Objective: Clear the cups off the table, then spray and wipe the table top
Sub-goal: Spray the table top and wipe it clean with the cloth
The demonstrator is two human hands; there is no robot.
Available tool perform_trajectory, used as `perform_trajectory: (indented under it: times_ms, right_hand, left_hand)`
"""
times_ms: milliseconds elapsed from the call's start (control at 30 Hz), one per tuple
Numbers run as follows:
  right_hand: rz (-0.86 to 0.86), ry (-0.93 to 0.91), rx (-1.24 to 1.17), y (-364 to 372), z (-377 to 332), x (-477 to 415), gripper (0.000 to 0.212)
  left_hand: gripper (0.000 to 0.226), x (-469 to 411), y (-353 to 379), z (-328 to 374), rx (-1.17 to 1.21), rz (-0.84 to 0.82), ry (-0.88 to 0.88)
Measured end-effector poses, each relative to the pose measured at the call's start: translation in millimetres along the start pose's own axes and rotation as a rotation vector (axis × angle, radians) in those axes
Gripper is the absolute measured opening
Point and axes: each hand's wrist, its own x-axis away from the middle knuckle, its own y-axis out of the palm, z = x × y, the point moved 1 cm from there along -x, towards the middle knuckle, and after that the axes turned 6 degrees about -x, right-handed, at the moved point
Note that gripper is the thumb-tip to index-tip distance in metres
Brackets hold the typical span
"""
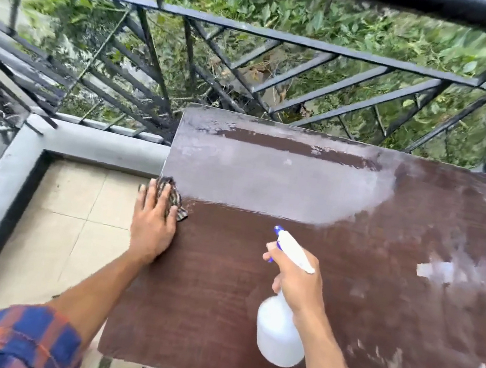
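The dark brown table top (pixel 218 291) fills the right of the view, with a pale wet sheen across its far half and worn pale patches on the right. No cups are in sight. My left hand (pixel 152 226) lies flat on a striped cloth (pixel 174 197) at the table's left edge. My right hand (pixel 296 279) grips the neck of a white spray bottle (pixel 278 332) with a blue nozzle, held above the middle of the table and pointing to the far left.
A black metal railing (pixel 259 32) runs behind and around the table, with green foliage beyond it. A grey concrete kerb (pixel 83 139) borders the beige tiled floor (pixel 70 220) on the left.
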Motion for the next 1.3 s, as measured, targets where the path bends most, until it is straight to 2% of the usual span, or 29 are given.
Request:
perform_trajectory:
  times_ms: [100, 167, 467, 567, 633, 867, 967, 1300]
  right_hand:
    - [0.044, 0.034, -0.006, -5.0, 10.2, 14.6, 0.011]
    - [0.079, 0.051, -0.036, -8.9, 20.5, 25.1, 0.011]
    - [0.203, 0.039, -0.026, -17.2, 61.3, 64.5, 0.012]
    - [0.209, 0.031, -0.006, -13.4, 67.3, 70.5, 0.013]
    - [0.206, 0.038, -0.008, -9.0, 68.5, 74.4, 0.015]
    - [0.102, 0.072, 0.009, 17.0, 82.6, 89.3, 0.013]
    - [0.043, 0.077, 0.062, 29.7, 89.6, 94.6, 0.012]
    - [-0.162, 0.117, 0.244, 40.1, 112.3, 106.1, 0.018]
  left_hand:
    - [0.054, 13.7, 1.6, 19.5, -0.035, -0.031, -0.056]
    - [0.053, 22.4, 1.8, 32.7, -0.048, -0.065, -0.007]
    - [0.054, 104.2, 13.3, 137.6, 0.059, -0.26, 0.755]
    - [0.053, 122.9, 12.4, 128.0, 0.055, -0.291, 0.888]
    - [0.052, 126.0, 6.3, 104.6, 0.07, -0.282, 0.843]
    - [0.049, 131.8, -24.1, -7.6, 0.128, -0.12, 0.305]
    - [0.049, 142.8, -31.9, -40.5, 0.109, -0.114, 0.17]
    - [0.055, 211.2, -42.9, -22.0, 0.073, -0.146, -0.231]
